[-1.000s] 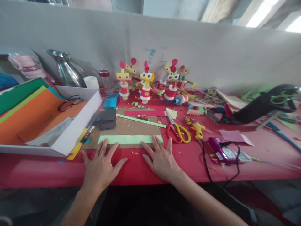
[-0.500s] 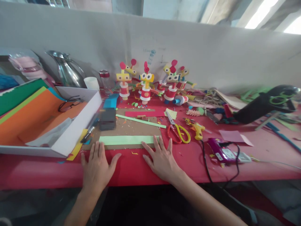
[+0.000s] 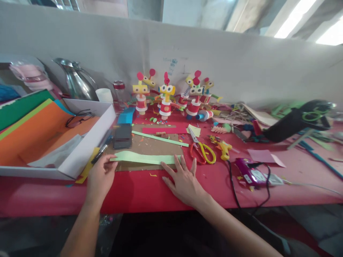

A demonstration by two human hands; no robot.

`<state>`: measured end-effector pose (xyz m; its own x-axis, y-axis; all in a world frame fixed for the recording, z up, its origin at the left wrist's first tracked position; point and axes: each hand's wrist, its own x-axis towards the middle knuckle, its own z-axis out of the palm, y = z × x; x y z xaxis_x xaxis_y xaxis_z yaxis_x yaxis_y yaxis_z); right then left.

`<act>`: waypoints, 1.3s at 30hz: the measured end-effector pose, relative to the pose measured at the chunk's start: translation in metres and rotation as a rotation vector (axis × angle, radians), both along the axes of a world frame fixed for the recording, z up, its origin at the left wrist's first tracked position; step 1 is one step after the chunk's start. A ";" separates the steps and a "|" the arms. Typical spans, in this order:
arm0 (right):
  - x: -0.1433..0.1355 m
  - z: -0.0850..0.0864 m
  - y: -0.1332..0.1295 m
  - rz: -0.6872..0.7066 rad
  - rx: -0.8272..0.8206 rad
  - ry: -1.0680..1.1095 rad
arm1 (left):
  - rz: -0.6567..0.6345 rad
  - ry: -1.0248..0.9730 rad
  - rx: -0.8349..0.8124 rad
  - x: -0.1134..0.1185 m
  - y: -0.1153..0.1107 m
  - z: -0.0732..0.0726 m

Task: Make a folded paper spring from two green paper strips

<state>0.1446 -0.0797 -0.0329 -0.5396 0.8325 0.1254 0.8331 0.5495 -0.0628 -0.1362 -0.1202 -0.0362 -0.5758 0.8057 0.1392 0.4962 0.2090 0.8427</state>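
Observation:
A wide light-green paper strip (image 3: pixel 144 158) lies across the front of a brown board (image 3: pixel 158 146). My left hand (image 3: pixel 102 175) pinches the strip's left end, which is slightly raised and wavy. With fingers spread, my right hand (image 3: pixel 184 180) rests on the strip's right end. Behind it are a narrow green strip (image 3: pixel 160 139), a small coiled paper piece (image 3: pixel 162 135) and a red strip (image 3: pixel 163 130). Red and yellow scissors (image 3: pixel 199 148) lie to the right of the board.
A white box (image 3: pixel 88 142) with coloured paper and glasses stands at left, beside a dark phone (image 3: pixel 122 136). Paper-cup figures (image 3: pixel 165 107) stand at the back. A yellow glue gun (image 3: pixel 224 149) and purple power strip (image 3: pixel 250 173) lie right.
My left hand has gone from lying flat to pinching the strip's left end, which has lifted and shifted slightly left. My right hand has stayed in place on the strip.

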 end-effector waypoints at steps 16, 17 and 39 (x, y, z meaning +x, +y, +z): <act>-0.022 0.021 -0.020 0.126 -0.238 0.681 | 0.005 -0.746 0.238 0.015 0.008 0.016; -0.032 0.022 -0.024 0.136 -0.430 0.833 | 0.005 -0.748 0.255 0.020 0.009 0.019; -0.113 0.017 0.005 -0.059 -0.927 1.976 | -0.076 -0.788 0.350 0.048 0.007 0.038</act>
<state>0.0313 -0.0748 -0.0160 -0.2331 0.9724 -0.0036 -0.6108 -0.1494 -0.7775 -0.0885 -0.1133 0.0014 -0.5551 0.8312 -0.0305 -0.2572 -0.1367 0.9566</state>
